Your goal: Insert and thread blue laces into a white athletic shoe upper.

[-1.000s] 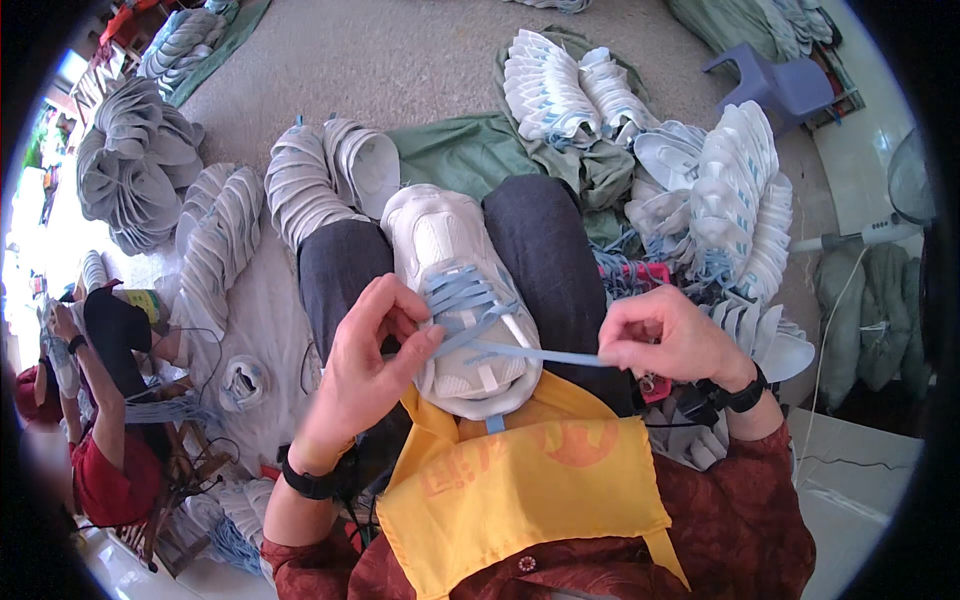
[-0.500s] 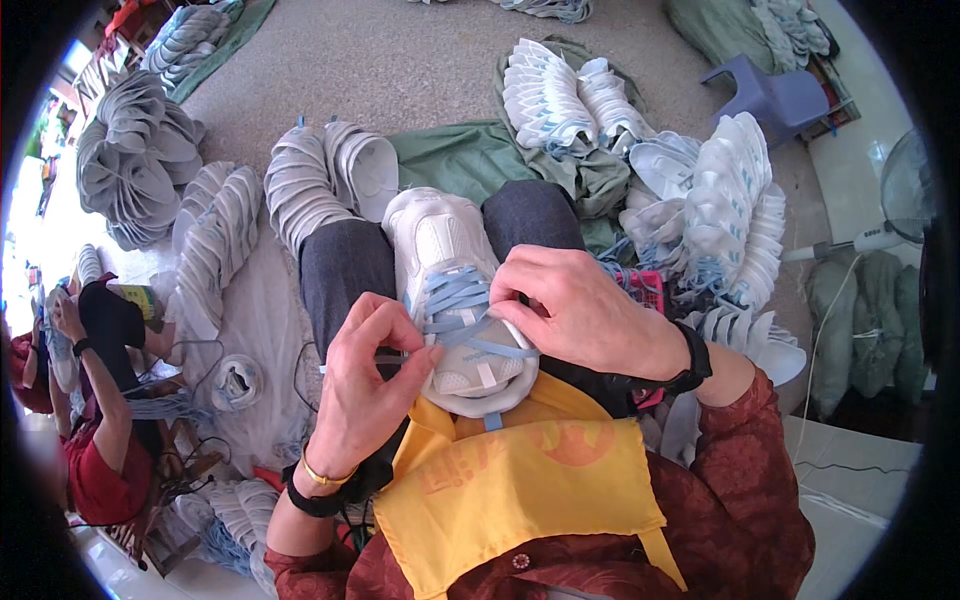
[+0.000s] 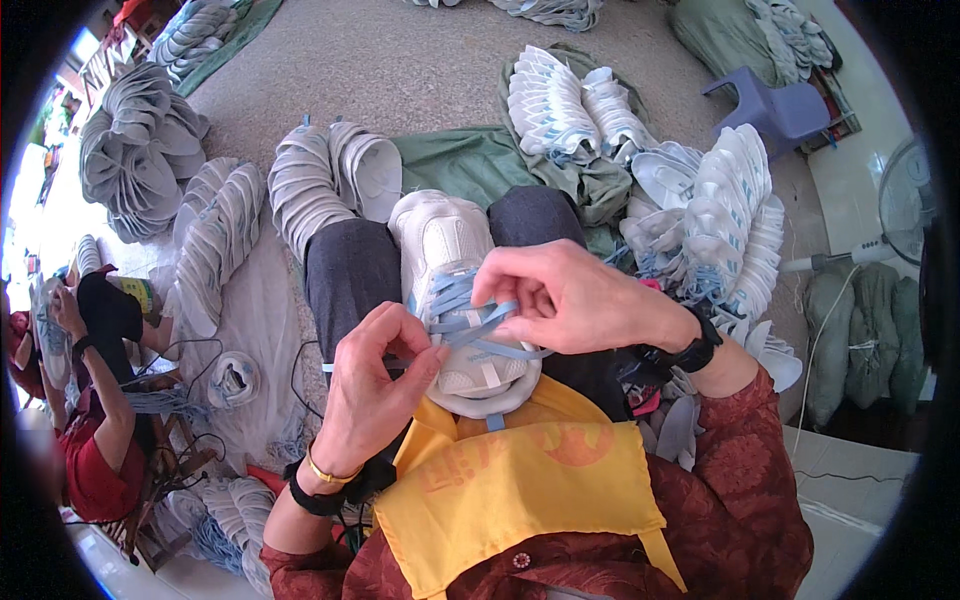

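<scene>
A white shoe upper [image 3: 440, 225] lies between my knees, its toe pointing away and its collar toward me. A flat light-blue shoelace [image 3: 455, 290] crosses over its front in several rows. At the left edge of the upper, my left hand [image 3: 375, 385] pinches a stretch of the lace between thumb and forefinger. My right hand [image 3: 575, 300] is over the right side, its curled fingers and thumb closed on a raised loop of the lace. A yellow apron [image 3: 520, 500] covers my lap under the collar end.
Stacked shoe uppers [image 3: 305, 185] stand beyond my left knee, with more white uppers [image 3: 725, 215] piled at the right. Green cloth [image 3: 460, 158] lies on the floor ahead. A purple stool [image 3: 770, 108] and a fan [image 3: 905, 205] are at the right. Another person [image 3: 105, 440] works at the left.
My right hand has shifted slightly left and lifted a loop of lace above the upper. My left hand keeps its pinch in nearly the same place.
</scene>
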Demonstrator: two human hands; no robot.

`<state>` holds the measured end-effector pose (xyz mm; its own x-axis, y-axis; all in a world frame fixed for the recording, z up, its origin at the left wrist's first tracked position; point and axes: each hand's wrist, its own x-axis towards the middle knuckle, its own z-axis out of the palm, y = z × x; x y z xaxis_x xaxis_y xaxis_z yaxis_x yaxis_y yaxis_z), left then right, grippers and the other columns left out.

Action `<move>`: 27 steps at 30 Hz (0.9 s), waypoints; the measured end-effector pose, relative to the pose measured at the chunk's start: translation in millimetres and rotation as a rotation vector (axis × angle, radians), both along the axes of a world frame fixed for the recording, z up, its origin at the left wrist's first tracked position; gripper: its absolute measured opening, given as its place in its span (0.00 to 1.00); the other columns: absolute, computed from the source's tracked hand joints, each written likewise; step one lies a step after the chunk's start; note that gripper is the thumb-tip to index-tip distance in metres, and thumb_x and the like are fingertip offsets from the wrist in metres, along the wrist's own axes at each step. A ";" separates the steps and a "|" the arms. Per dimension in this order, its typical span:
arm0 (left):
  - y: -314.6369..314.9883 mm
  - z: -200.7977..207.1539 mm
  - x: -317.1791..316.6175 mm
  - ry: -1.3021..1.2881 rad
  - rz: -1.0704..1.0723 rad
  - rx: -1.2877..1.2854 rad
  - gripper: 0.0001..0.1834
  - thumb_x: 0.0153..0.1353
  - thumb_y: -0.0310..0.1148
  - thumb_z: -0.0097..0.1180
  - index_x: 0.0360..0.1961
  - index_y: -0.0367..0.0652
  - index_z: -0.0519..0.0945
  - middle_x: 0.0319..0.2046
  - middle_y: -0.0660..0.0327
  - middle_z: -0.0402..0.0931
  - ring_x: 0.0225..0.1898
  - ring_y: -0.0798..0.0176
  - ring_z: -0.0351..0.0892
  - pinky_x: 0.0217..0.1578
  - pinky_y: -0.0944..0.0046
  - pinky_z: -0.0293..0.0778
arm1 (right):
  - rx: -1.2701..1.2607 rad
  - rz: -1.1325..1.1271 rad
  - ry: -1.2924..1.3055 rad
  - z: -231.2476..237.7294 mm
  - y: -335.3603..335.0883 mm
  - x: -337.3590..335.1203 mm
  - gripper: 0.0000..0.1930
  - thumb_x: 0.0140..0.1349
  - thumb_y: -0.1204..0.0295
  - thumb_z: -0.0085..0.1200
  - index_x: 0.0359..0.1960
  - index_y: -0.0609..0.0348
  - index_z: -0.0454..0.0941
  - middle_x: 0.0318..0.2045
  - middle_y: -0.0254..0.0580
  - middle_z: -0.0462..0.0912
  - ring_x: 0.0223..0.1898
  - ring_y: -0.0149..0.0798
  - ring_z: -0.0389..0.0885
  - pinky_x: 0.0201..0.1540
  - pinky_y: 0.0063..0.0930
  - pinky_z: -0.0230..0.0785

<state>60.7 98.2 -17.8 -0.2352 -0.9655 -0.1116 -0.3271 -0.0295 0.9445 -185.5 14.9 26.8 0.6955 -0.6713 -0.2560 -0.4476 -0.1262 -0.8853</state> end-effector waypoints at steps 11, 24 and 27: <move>0.6 3.5 0.2 0.058 -0.004 0.090 0.07 0.66 0.22 0.63 0.34 0.38 0.75 0.32 0.69 0.74 0.34 0.78 0.73 0.37 0.75 0.72 | -0.450 -0.041 0.018 -25.1 3.0 -14.9 0.07 0.59 0.82 0.60 0.40 0.63 0.82 0.34 0.42 0.83 0.27 0.36 0.81 0.31 0.29 0.74; 10.5 31.1 36.3 0.284 0.005 0.454 0.07 0.69 0.23 0.61 0.35 0.37 0.75 0.29 0.71 0.73 0.30 0.80 0.67 0.30 0.76 0.64 | -0.475 -0.191 -0.086 -40.1 32.5 -14.1 0.10 0.59 0.85 0.61 0.42 0.62 0.79 0.37 0.41 0.82 0.33 0.35 0.85 0.35 0.27 0.78; 23.7 38.4 49.1 0.243 0.045 0.453 0.07 0.69 0.23 0.61 0.35 0.38 0.74 0.31 0.70 0.73 0.32 0.79 0.67 0.32 0.75 0.64 | -0.417 -0.217 -0.124 -36.2 37.4 -20.3 0.09 0.60 0.83 0.63 0.42 0.63 0.80 0.39 0.40 0.83 0.33 0.32 0.85 0.35 0.25 0.79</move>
